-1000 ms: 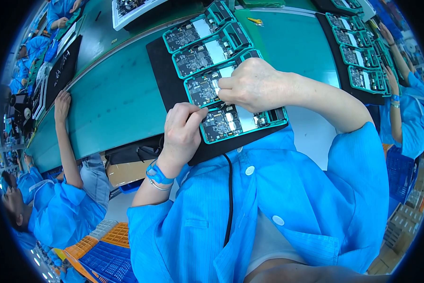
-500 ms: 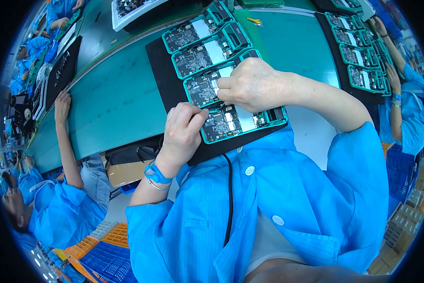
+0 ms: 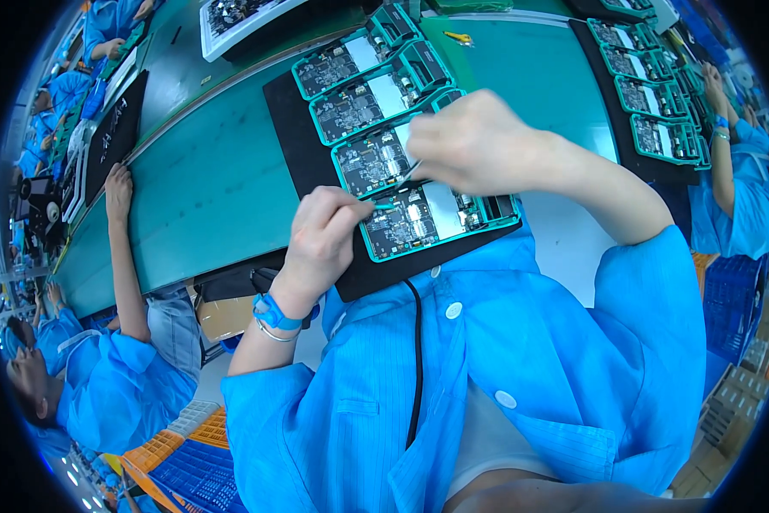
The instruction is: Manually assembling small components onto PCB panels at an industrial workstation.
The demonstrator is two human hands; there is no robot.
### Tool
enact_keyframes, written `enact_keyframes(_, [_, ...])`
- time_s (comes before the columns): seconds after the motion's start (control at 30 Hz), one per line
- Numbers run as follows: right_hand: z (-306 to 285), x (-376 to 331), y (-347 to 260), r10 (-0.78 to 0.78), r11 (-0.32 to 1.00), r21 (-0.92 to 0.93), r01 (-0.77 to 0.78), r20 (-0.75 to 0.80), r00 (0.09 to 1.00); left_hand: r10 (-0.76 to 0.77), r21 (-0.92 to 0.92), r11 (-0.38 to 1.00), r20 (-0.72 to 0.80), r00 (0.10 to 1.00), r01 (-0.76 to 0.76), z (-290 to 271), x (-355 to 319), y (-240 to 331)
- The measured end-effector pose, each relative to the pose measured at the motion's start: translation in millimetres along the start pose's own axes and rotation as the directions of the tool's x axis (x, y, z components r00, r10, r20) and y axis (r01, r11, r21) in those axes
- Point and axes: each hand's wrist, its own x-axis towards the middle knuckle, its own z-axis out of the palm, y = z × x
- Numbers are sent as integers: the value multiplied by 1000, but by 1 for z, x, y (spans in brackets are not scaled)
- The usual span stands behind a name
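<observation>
Four teal device housings with dark circuit boards stand in a slanting row on a black mat (image 3: 286,111). My left hand (image 3: 320,235) is closed at the left end of the nearest housing (image 3: 436,209), fingertips pinched by its upper edge. A small teal piece (image 3: 386,206) shows at those fingertips; whether they grip it is unclear. My right hand (image 3: 483,145) is closed above the second-nearest housing (image 3: 372,162), covering its right part. From its fingers a thin pale, pointed piece (image 3: 412,171) reaches down toward the gap between these two housings; its kind cannot be made out.
A green work surface (image 3: 205,197) runs along the bench. A small yellow tool (image 3: 459,38) lies beyond the row, and a white tray (image 3: 239,26) of parts stands farther back. Co-workers sit left and right; more housings (image 3: 662,137) lie at the right.
My right hand has lifted slightly up and right off the boards, baring the thin pale piece and more of the nearest board. My left hand has shifted slightly left.
</observation>
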Motion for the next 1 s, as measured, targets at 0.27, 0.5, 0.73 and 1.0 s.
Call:
enact_keyframes(0.27, [-10,-90,75,821,216,636,-740,292,490,-442,30,893,-136,887,449,-15,-15,-16])
enact_keyframes(0.5, [41,-73,47,859,-138,742,-655,419,293,-655,-318,740,-135,744,593,-11,-33,-22])
enact_keyframes(0.73, [60,-49,40,822,-327,828,-455,487,296,-752,-646,515,-24,659,564,-21,-22,-25])
enact_keyframes(1.0, [46,-59,16,972,-129,871,-475,207,115,-565,-738,476,160,810,478,-27,-30,-56])
